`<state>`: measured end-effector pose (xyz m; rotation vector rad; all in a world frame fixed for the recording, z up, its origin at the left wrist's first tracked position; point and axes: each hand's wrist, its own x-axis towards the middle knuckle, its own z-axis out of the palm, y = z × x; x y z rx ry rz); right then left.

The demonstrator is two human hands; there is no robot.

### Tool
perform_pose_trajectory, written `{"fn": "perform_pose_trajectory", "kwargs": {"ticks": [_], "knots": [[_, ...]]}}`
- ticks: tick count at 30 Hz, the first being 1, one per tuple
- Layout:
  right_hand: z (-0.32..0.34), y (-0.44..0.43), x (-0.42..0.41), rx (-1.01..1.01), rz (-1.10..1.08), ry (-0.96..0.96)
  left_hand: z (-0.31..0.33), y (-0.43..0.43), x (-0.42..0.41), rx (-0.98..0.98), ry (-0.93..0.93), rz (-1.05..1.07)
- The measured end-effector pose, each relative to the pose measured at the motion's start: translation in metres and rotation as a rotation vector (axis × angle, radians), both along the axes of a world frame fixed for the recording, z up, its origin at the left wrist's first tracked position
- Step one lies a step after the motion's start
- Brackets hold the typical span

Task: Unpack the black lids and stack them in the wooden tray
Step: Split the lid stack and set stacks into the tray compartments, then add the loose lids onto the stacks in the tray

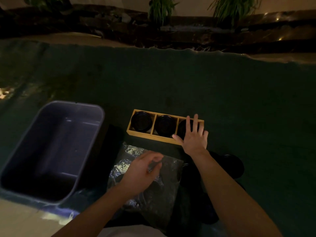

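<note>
A wooden tray [154, 137] with three compartments lies on the dark green cloth. Black lids fill the left compartment [141, 120] and the middle one [165, 124]. My right hand [194, 135] rests flat, fingers spread, on the black lid in the right compartment. My left hand [143, 170] pinches the crinkled clear plastic bag [153, 185] near me. More black lids [234, 165] lie loose to the right of the bag, partly hidden by my right forearm.
A large empty grey plastic bin [51, 149] stands at the left. The green cloth [222, 93] stretches far beyond the tray. Rocks and plants line the far edge.
</note>
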<state>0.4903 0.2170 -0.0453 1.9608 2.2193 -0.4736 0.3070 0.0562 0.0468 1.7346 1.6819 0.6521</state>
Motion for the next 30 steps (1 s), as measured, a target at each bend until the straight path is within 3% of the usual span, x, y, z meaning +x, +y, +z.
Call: {"fn": "perform_pose_trajectory", "kwargs": {"ticks": [9, 16, 20, 26, 30], "knots": [[0.015, -0.025, 0.011, 0.133, -0.073, 0.237, 0.000, 0.007, 0.005, -0.002, -0.009, -0.062], [0.034, -0.113, 0.033, 0.233, -0.283, 0.496, -0.009, 0.010, 0.015, 0.010, -0.006, -0.227], [0.030, -0.173, 0.048, 0.361, -0.523, 0.687, -0.012, 0.014, 0.026, -0.003, 0.000, -0.329], [0.009, -0.255, 0.062, 0.424, -0.802, 0.644, -0.036, 0.036, 0.065, -0.119, 0.010, -0.475], [0.002, -0.282, 0.064, 0.392, -0.897, 0.590, -0.065, 0.052, 0.093, -0.163, 0.176, -0.571]]}}
